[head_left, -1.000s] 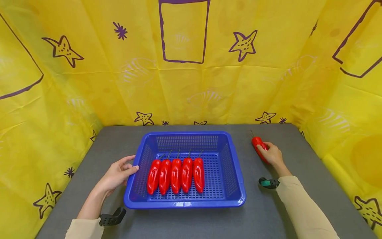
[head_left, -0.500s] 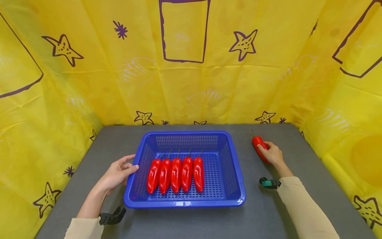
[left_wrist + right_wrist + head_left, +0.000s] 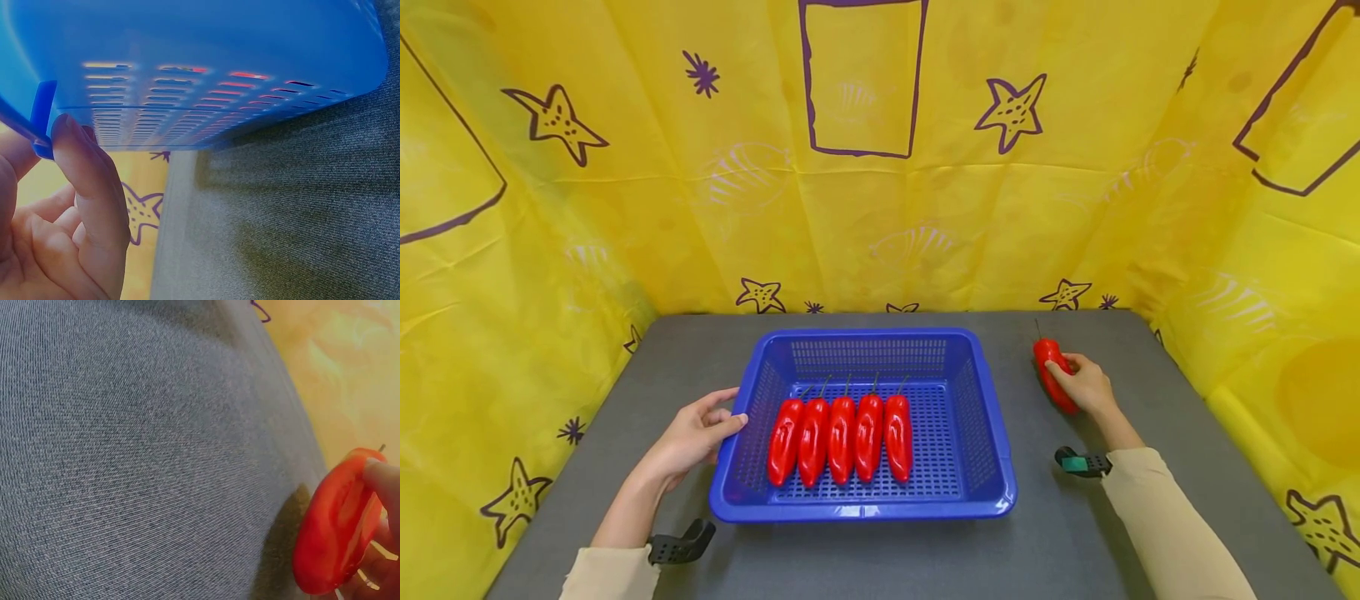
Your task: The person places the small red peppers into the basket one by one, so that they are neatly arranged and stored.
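In the head view, a blue perforated plastic basket [image 3: 862,512] stands in the middle of the table. Several glossy red chili peppers [image 3: 841,440] lie side by side in it, stems pointing to the far side. My left hand [image 3: 692,433] pinches the basket's left rim [image 3: 42,119] between thumb and fingers. To the right of the basket, my right hand [image 3: 1086,387] grips another red chili pepper [image 3: 1049,354], its thin stem pointing away from me. The right wrist view shows that chili pepper [image 3: 334,531] with the thumb on its side and its shadow on the cloth beside it.
A dark grey cloth [image 3: 865,558] covers the table. Yellow fabric [image 3: 865,225] printed with purple starfish hangs behind the table and along both sides. Inside the basket, bare slotted floor [image 3: 936,442] shows right of the peppers.
The chili pepper in my right hand has turned slightly, its stem now pointing more straight away from me. My left hand, the basket and the peppers inside have stayed put.
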Tool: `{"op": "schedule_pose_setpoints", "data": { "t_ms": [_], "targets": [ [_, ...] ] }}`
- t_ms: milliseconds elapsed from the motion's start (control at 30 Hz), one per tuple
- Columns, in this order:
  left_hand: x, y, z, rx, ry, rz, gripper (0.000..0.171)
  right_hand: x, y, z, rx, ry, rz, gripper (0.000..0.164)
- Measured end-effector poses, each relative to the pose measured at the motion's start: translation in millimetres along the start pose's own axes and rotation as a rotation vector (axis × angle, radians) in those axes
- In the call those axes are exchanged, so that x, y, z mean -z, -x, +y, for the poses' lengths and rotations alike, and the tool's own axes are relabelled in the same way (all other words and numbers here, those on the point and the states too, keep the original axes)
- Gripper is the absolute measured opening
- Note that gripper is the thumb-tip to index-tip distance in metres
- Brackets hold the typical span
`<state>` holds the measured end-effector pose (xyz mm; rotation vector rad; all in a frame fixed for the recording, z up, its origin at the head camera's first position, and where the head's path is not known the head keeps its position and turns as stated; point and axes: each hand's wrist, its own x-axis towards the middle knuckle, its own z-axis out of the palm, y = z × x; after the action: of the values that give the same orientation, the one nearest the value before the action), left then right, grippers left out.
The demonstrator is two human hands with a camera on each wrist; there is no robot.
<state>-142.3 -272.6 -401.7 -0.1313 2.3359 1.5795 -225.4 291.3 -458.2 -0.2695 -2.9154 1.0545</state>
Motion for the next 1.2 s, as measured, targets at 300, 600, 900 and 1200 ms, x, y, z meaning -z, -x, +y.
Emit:
{"op": "schedule_pose_setpoints", "data": {
  "t_ms": [300, 600, 900, 1200],
  "targets": [
    [2.6, -0.5, -0.2, -0.004, 0.008, -0.006, 0.071, 6, 1, -12, 0.050, -0.007, -0.006, 0.064],
    [3.3, -0.5, 0.1, 0.005, 0.004, -0.007, 0.072, 11, 4, -26, 0.103, -0.029, 0.005, 0.062],
    [2.0, 0.3, 0.0, 0.002, -0.001, -0.006, 0.071, 17, 7, -44, 0.134, -0.070, -0.014, 0.063],
    [1.1, 0.1, 1.1, 0.004, -0.013, -0.006, 0.070, 23, 12, -65, 0.160, -0.114, -0.026, 0.063]
  ]
}}
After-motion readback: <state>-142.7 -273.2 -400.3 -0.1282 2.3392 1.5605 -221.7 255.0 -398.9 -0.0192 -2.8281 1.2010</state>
